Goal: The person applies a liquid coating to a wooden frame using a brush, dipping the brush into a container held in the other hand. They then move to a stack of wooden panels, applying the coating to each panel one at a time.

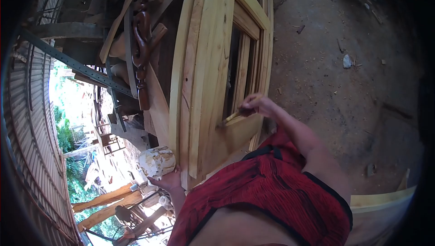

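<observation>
My right hand [258, 104] is closed around the handle of a paintbrush [232, 118]. The bristles are at the pale wooden surface [209, 78] of a large framed panel piece; whether they touch it is hard to tell. At the lower left, my left hand [168, 180] holds a white tub [157, 161] with brownish smears and drips on its side. The thumb and fingers support it from the side nearest my body. What the tub contains is hidden. The tub stands close beside the near left end of the wooden piece.
A carved dark turned post [142, 42] and loose boards lie left of the panel piece. Dirt floor [312, 64] with chips and a pale stone [347, 61] is at right. A pale board [383, 199] lies at lower right. Corrugated roofing [27, 123] fills the left edge.
</observation>
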Tool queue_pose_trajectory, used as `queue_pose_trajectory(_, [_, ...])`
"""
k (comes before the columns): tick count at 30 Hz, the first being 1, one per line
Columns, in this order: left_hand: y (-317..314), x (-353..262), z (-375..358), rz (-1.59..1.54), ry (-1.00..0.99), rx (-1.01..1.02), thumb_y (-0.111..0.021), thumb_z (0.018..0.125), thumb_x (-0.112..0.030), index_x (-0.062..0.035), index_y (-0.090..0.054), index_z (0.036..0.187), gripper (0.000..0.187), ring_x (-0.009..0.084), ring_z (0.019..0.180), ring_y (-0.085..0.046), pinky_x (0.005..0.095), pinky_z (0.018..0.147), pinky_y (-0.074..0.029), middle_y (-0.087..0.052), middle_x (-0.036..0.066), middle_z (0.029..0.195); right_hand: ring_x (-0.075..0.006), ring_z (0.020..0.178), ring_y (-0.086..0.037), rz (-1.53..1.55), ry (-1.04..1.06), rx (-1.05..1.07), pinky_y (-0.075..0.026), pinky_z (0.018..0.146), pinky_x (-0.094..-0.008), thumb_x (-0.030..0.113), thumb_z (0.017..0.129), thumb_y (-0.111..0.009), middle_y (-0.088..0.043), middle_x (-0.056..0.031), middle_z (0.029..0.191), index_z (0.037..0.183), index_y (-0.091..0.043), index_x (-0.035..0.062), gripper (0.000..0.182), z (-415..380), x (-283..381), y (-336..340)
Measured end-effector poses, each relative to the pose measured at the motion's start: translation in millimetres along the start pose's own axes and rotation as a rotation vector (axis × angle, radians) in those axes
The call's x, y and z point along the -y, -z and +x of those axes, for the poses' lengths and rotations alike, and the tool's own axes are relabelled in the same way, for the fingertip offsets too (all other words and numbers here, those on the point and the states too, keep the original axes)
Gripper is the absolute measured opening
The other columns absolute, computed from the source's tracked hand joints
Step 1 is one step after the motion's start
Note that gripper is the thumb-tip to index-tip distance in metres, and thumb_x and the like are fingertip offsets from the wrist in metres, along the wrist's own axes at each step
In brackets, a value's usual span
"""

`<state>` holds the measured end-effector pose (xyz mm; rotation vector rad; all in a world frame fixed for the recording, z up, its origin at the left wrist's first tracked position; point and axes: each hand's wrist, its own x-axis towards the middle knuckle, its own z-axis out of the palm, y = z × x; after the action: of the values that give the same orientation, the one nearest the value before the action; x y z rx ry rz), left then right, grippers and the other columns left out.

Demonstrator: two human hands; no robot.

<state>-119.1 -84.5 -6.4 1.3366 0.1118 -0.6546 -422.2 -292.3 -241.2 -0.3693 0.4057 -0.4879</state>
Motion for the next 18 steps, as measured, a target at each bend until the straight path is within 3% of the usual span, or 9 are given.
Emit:
queue_pose_trajectory(4, [7.8,-2.9,-1.8,-0.024,-0.019,0.068,-0.051,0.069,-0.065,-0.0217,-0.038,0.135,0.080,0.0259,0.120,-0.039,0.0479,0.087,-0.034,-0.039,0.004,0.136,-0.0267,0.080,-0.066,-0.238,0.310,-0.191,-0.057,0.073,-0.0385,0.010,0.080,-0.062,-0.065,-0.0160,0.089,0.094,-0.059,-0.0040,0.020,-0.6,98.2,-28.5])
queue_pose_trajectory(5, [20.1,-1.3,7.2,-0.021,0.001,0.055,-0.051,0.069,-0.065,-0.0217,-0.038,0.135,0.080,0.0259,0.120,-0.039,0.0479,0.087,-0.034,-0.039,0.004,0.136,-0.0258,0.081,-0.066,-0.166,0.488,-0.206,-0.057,0.073,-0.0381,0.015,0.082,-0.060,-0.065,-0.0150,0.091,0.097,-0.059,-0.0029,0.023,-0.9,119.7,-30.7])
queue_pose_trajectory(7, [54.0,-1.2,31.7,-0.140,0.032,0.225,-0.060,0.062,-0.069,-0.0274,-0.034,0.136,0.089,0.0305,0.117,-0.037,0.0512,0.081,-0.035,-0.036,0.005,0.136,-0.0235,0.087,-0.064,-0.153,0.672,-0.180,-0.054,0.080,-0.0367,0.023,0.086,-0.056,-0.064,-0.0129,0.097,0.101,-0.059,-0.0019,0.029,11.4,160.2,-15.2])
queue_pose_trajectory(10, [60.1,-0.8,36.9,-0.165,0.029,0.217,-0.062,0.061,-0.067,-0.0258,-0.034,0.137,0.090,0.0316,0.117,-0.038,0.0521,0.082,-0.035,-0.036,0.007,0.136,-0.0242,0.100,-0.060,-0.103,0.917,-0.214,-0.047,0.090,-0.0369,0.021,0.092,-0.051,-0.060,-0.0136,0.109,0.111,-0.056,-0.0021,0.030,30.9,195.2,-23.4])
queue_pose_trajectory(14, [49.0,0.1,32.2,-0.107,0.021,0.135,-0.062,0.060,-0.067,-0.0252,-0.034,0.137,0.092,0.0321,0.119,-0.036,0.0525,0.084,-0.035,-0.036,0.008,0.136,-0.0180,0.088,-0.064,0.104,0.903,-0.228,-0.050,0.083,-0.0336,0.019,0.091,-0.055,-0.065,-0.0092,0.098,0.108,-0.057,0.0052,0.022,48.9,170.3,-32.4])
queue_pose_trajectory(16, [38.0,0.2,28.2,0.000,-0.009,0.097,-0.063,0.058,-0.067,-0.0253,-0.033,0.137,0.093,0.0325,0.120,-0.035,0.0528,0.084,-0.034,-0.035,0.008,0.136,-0.0255,0.104,-0.058,-0.085,0.947,-0.328,-0.045,0.093,-0.0385,0.020,0.094,-0.048,-0.057,-0.0149,0.115,0.113,-0.055,-0.0005,0.029,36.9,146.1,-44.3])
queue_pose_trajectory(18, [46.7,-0.1,36.6,-0.109,0.031,0.089,-0.064,0.057,-0.067,-0.0247,-0.034,0.137,0.095,0.0326,0.121,-0.034,0.0529,0.085,-0.033,-0.035,0.009,0.137,-0.0268,0.105,-0.057,-0.105,0.839,-0.226,-0.043,0.097,-0.0407,0.021,0.092,-0.051,-0.054,-0.0176,0.119,0.110,-0.057,-0.0002,0.029,17.1,128.3,-31.2])
